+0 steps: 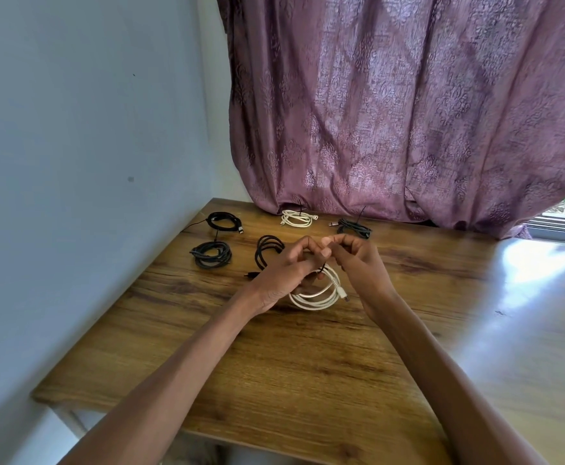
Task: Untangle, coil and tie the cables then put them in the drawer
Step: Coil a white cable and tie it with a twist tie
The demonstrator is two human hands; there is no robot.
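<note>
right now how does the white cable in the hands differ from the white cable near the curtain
The white cable in the hands sits near the middle of the table, gripped by the left hand, with the right hand working at a thin black tie on it; the white cable by the curtain lies untouched at the table's far edge. The held coil looks wider and rounder, the far one flatter and already tied. Both are white and coiled.
</note>
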